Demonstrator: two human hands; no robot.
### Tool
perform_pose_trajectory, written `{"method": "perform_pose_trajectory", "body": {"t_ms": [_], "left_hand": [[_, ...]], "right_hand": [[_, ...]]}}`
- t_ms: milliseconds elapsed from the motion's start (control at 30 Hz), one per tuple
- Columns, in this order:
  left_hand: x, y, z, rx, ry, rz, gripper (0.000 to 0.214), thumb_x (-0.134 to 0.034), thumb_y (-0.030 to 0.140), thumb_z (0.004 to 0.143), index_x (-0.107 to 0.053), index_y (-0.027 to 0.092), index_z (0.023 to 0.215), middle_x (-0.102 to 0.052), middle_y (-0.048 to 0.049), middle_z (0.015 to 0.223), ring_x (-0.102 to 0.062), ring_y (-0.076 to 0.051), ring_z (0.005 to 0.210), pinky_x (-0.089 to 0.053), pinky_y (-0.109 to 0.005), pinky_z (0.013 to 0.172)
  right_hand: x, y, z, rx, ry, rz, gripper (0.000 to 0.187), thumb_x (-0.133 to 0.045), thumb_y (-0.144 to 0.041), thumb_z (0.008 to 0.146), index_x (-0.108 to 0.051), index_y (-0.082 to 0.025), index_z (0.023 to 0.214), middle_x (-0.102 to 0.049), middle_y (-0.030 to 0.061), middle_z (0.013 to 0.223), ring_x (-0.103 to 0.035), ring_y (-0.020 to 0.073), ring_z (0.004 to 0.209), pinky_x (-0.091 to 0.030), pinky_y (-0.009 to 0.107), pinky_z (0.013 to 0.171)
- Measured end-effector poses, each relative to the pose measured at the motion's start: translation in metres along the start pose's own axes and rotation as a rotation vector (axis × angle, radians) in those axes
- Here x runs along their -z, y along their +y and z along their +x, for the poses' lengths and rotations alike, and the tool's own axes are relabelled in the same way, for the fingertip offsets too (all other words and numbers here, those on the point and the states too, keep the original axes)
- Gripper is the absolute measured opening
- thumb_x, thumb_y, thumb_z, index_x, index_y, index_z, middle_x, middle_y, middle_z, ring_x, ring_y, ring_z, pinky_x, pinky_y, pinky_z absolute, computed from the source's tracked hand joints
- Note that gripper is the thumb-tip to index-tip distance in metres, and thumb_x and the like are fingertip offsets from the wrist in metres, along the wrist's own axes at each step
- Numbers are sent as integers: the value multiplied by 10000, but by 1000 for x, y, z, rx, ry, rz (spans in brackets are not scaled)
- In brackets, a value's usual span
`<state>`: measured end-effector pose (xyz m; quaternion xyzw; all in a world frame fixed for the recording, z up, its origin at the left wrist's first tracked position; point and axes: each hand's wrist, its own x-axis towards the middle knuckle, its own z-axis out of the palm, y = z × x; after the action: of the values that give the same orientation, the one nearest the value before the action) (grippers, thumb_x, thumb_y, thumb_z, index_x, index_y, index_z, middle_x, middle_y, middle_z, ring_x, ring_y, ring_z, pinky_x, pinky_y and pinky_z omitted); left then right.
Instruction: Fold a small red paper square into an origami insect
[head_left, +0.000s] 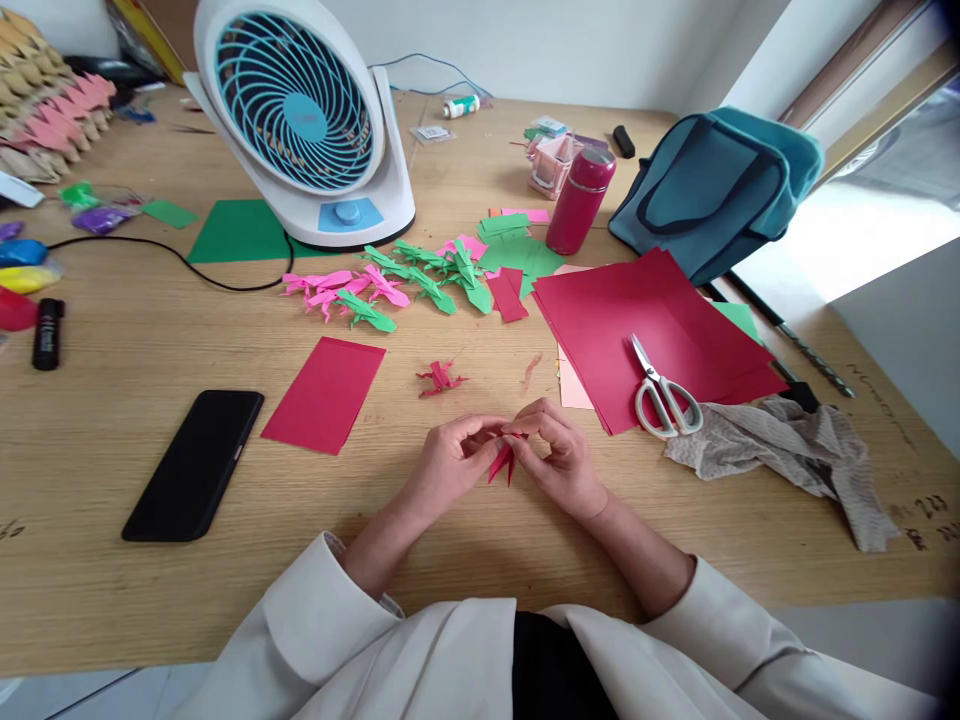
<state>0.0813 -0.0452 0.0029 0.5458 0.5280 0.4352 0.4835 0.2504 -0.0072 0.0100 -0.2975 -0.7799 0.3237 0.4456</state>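
Between my fingertips is a small folded piece of red paper [501,464], with two pointed ends hanging down toward me. My left hand [459,452] pinches it from the left, and my right hand [559,455] pinches it from the right; the fingers hide its upper part. Just beyond my hands lies a finished-looking red origami figure [441,378] with thin legs. A flat red paper sheet [326,395] rests to the left. Farther back, several green origami figures [427,280] and pink origami figures [337,288] are grouped together.
Scissors [660,392] lie on stacked red paper [607,310] at right, beside a crumpled cloth [772,450]. A black phone [193,465] is at left. Behind stand a fan [349,213], a red flask [581,200] and a teal bag [712,190]. A black marker [48,333] is far left.
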Motion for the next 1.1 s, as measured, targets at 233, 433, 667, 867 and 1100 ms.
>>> {"method": "perform_pose_trajectory", "body": {"t_ms": [233,433,667,867,1100], "left_hand": [[-3,-1,-1,84,37,-89,236,-656,301,848,-738,142,1002,-745,-57,886,-657,-133,708,-518,-220,640],[-3,2,-1,-21,110,16,92,-644,207,821,-718,155,841,-685,-26,820,-636,-123,727,-487,-200,627],[-4,4,0,-40,168,35,61,-625,199,824,-676,169,838,-670,-24,849,-634,-125,755,-493,-200,632],[-7,5,0,93,91,-173,161,-669,289,813,-604,167,896,-672,-17,857,-661,-129,738,-515,-226,660],[-8,6,1,148,99,-249,143,-671,274,783,-600,160,836,-659,0,770,-637,-118,671,-499,-224,633]], "right_hand": [[0,1,-2,18,-15,-2,125,-596,-123,912,-651,-222,966,-613,40,869,-605,161,808,-534,316,712],[-1,0,-1,9,-23,-23,108,-601,-136,913,-641,-224,960,-620,40,860,-605,167,804,-540,322,703],[-3,5,-1,-7,-21,-46,97,-584,-130,918,-627,-215,934,-606,36,859,-600,157,790,-531,306,692],[-2,1,-1,17,16,-45,110,-572,-139,927,-638,-226,937,-618,48,880,-625,172,836,-543,326,718],[-2,1,-1,34,-2,-51,132,-583,-124,915,-652,-231,949,-633,53,897,-629,179,854,-560,359,773]]}}
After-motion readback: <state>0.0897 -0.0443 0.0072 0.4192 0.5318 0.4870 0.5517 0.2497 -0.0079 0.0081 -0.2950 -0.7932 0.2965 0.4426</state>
